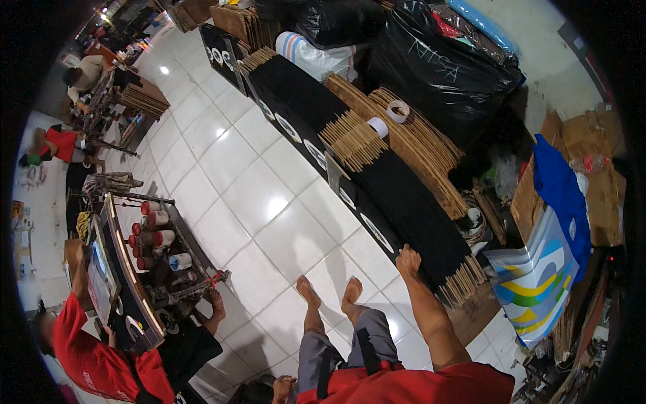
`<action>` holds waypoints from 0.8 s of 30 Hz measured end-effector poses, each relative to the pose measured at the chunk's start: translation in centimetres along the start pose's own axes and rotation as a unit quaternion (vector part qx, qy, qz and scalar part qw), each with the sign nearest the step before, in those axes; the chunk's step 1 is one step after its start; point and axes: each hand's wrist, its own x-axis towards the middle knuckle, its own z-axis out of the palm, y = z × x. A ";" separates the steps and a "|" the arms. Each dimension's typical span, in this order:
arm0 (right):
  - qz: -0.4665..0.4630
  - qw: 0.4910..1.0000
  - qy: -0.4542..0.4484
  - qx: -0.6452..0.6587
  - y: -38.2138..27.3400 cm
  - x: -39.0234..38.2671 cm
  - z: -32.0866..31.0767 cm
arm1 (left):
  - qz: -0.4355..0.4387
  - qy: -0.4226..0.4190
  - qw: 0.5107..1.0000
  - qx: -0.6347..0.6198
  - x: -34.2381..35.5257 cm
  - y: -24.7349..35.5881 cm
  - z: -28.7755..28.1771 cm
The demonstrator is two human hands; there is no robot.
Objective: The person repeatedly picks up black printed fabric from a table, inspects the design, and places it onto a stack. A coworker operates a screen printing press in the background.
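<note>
My right hand reaches forward with its fingers curled at the near end of a long row of black cloth. The fingers close on the cloth's left edge; how much they hold is hidden. The cloth lies over thin wooden boards packed on edge, their tips sticking out at the near end. White round prints show along the row's left side. Low at the bottom edge hangs my left hand, its fingers curled. Beside it is a dark shape, and whatever the hand holds is unclear.
Stacked wooden boards with tape rolls lie right of the row. Behind stand a black plastic bag and a white sack. At left, a person in red works at a frame beside paint cans. White tiles cover the floor.
</note>
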 end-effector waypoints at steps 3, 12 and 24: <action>0.006 1.000 -0.002 -0.010 0.2 0.2 -0.6 | 0.044 -0.010 0.998 0.049 -0.2 1.2 1.0; -0.042 0.993 0.105 0.028 -3.4 -5.9 -6.1 | 0.027 0.032 0.999 0.030 0.2 4.9 2.1; -0.110 0.978 -0.176 0.014 -11.9 -9.8 -4.4 | 0.109 0.026 0.981 -0.157 8.9 8.1 1.1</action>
